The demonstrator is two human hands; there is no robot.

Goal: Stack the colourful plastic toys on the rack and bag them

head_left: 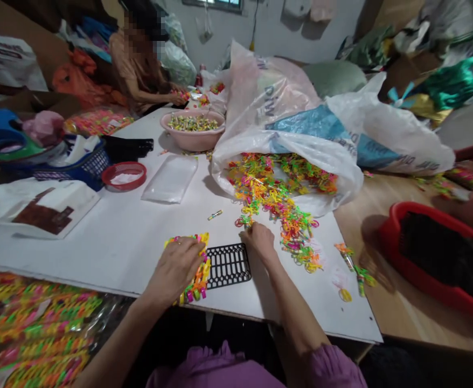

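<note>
Hands apart, a black plastic grid (228, 265) between them. Left hand (175, 271) clamps a strip of coloured plastic links (201, 277) against the white table (99, 237); the table's near edge runs just below both wrists. Right hand (259, 242) sits at the near end of a spill of coloured plastic loops (285, 207) from an open white sack (285, 124); its fingertips (248, 228) touch loops, grip unclear. A clear plastic sleeve (169, 179) lies farther off, well beyond the grid.

Bright even indoor light, soft shadows, bowed wide-angle edges; mild blur
</note>
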